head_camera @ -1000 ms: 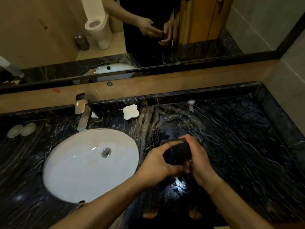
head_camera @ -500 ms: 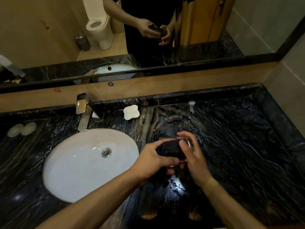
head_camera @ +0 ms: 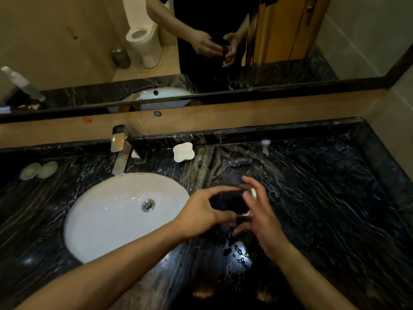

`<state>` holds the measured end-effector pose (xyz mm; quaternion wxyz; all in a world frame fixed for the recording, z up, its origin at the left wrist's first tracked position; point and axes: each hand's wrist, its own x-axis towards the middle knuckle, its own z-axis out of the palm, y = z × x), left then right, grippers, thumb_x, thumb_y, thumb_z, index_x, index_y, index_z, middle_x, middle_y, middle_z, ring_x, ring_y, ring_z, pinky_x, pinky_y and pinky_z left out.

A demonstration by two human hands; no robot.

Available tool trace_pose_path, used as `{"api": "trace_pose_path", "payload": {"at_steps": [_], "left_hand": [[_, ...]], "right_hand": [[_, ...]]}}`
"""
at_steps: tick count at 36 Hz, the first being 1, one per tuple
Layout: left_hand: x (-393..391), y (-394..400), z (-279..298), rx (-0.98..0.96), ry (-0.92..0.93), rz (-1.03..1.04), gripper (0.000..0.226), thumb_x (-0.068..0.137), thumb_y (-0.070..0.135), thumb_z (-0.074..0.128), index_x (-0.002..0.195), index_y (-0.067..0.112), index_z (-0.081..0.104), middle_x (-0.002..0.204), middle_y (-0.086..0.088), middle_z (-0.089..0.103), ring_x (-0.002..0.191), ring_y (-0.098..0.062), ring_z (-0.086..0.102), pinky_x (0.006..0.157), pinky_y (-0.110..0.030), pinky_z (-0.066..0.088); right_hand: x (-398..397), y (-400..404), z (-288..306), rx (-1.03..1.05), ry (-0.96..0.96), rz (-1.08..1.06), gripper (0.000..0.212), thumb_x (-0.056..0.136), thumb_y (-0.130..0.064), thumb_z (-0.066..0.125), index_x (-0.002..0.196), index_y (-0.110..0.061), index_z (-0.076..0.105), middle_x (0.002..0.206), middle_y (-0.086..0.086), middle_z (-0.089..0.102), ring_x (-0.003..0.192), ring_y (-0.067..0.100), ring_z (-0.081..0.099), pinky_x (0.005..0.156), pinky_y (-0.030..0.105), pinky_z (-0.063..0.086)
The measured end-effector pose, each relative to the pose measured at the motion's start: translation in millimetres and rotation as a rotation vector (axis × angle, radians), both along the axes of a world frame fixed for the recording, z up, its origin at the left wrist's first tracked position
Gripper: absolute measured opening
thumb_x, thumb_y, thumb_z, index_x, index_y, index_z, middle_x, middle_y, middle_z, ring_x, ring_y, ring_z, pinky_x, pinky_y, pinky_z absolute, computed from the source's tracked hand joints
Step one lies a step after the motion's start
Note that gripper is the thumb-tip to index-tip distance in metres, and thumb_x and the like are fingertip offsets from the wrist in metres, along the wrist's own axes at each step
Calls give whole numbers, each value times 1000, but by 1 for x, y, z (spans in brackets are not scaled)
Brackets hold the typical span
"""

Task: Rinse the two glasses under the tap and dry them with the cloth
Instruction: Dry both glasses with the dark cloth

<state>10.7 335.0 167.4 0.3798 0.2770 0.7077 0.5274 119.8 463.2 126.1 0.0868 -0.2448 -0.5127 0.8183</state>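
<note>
A clear glass [head_camera: 252, 194] is held above the dark marble counter, right of the basin; only its rim glints. My left hand [head_camera: 202, 212] presses a dark cloth [head_camera: 228, 202] against the glass. My right hand [head_camera: 262, 217] cups the glass from the right, fingers spread over the top and thumb underneath. Cloth and fingers hide most of the glass. I cannot make out a second glass on the counter; a faint round rim [head_camera: 234, 85] shows in the mirror.
The white oval basin [head_camera: 107, 220] lies to the left, with the metal tap [head_camera: 119, 151] behind it. A white soap dish [head_camera: 183, 151] and a small white object [head_camera: 265, 145] sit at the back. Two pale discs [head_camera: 39, 170] lie far left. Water drops glint [head_camera: 240, 251] below my hands.
Both hands have risen slightly and turned the glass. My right fingers have opened out over its top, and the cloth has shifted along the glass.
</note>
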Motion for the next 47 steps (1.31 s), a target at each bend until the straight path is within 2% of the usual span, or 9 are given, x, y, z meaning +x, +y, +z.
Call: {"api": "trace_pose_path", "payload": {"at_steps": [6,16,19,22,25,28,34,41,47], "left_hand": [[17,3,12,4,-361,99,52,76,-15,74,119,13,69,98,-10,74,83,-20,70,71,-32,60],[-12,-23,2,-112,1087,-710,69,74,10,58,140,32,52,145,13,53,126,-13,57,80,-31,57],[-17,-20,6,-55,780,-506,56,79,6,74,131,23,63,129,7,65,116,-7,62,92,-23,51],[-15,-14,14,-89,250,-137,47,77,-1,80,116,22,70,94,14,74,84,3,68,79,-15,50],[-9,-8,17,-102,45,-5,41,78,-6,77,112,16,72,79,5,73,61,-7,64,63,-23,53],[3,-2,16,-75,25,-15,39,77,-5,78,112,12,72,81,-3,72,61,-11,65,62,-29,54],[0,-11,25,-58,517,-370,58,72,18,87,127,19,67,121,7,70,113,-4,64,99,-30,51],[-12,-18,54,24,1057,-866,47,86,13,73,128,34,65,137,20,57,124,-7,54,78,-33,55],[-50,-42,65,59,914,-436,35,87,12,76,120,19,71,128,9,66,119,-5,61,97,-29,52]], "right_hand": [[-5,-3,-14,438,72,-169,36,78,-50,64,108,-30,59,104,-15,67,95,4,65,80,18,50],[-2,17,16,-152,-425,416,63,79,-69,58,117,-21,70,77,7,66,51,21,62,34,19,37],[2,14,11,-110,-184,341,78,64,-64,80,131,-32,56,122,6,67,89,25,72,59,31,57],[4,21,12,614,-81,440,110,57,-37,94,144,-49,27,147,-17,37,122,-4,51,98,24,47],[-1,17,9,1421,-123,405,109,65,-53,82,151,-40,16,153,-14,26,132,6,36,106,34,40],[-9,11,8,1581,-68,288,95,63,-61,74,144,-29,34,134,-2,56,119,20,55,95,40,46],[-11,33,32,1042,-98,591,87,53,-53,83,131,-38,47,118,-17,67,107,4,64,95,31,50],[-11,59,39,464,-8,1084,76,54,-22,86,123,-5,57,111,-3,69,102,13,63,94,33,48],[7,78,17,-79,-58,770,85,62,-18,85,138,-13,48,110,24,65,89,42,60,71,40,51]]}}
